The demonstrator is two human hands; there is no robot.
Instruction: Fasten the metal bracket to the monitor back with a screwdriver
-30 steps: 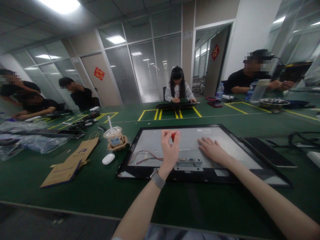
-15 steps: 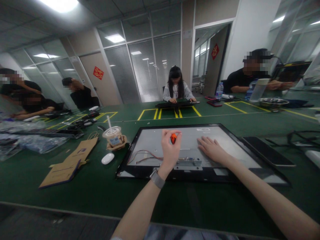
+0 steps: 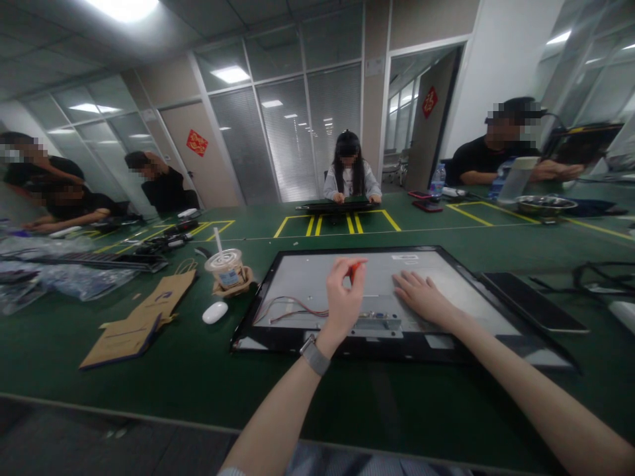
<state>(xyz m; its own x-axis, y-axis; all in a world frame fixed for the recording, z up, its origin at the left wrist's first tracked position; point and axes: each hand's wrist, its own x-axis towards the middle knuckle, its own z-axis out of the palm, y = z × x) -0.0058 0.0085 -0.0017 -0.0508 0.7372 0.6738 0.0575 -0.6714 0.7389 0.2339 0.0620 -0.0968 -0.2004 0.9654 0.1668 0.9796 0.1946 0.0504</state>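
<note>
My left hand [image 3: 344, 291], with a watch on its wrist, is closed around the orange handle of a screwdriver [image 3: 355, 266]; its shaft and tip cannot be made out. The hand is over a flat display panel [image 3: 297, 271] lying back side up on the table, grey metal with a black frame. Beneath my left hand are a metal bracket with connectors [image 3: 380, 320] and thin red and black wires [image 3: 292, 305]. My right hand [image 3: 424, 297] rests flat on the panel's right half, fingers spread.
To the left are a white mouse [image 3: 215, 313], a lidded drink cup [image 3: 225, 270] and a brown paper bag [image 3: 143, 324]. A dark slab-like device [image 3: 530, 301] and cables [image 3: 595, 274] lie right. Across the green table a person [image 3: 351, 172] handles another panel; others sit farther off.
My left hand has turned slightly and the orange handle now shows tilted between the fingers. My right hand stays on the panel. The person opposite has shifted their panel a little to the left.
</note>
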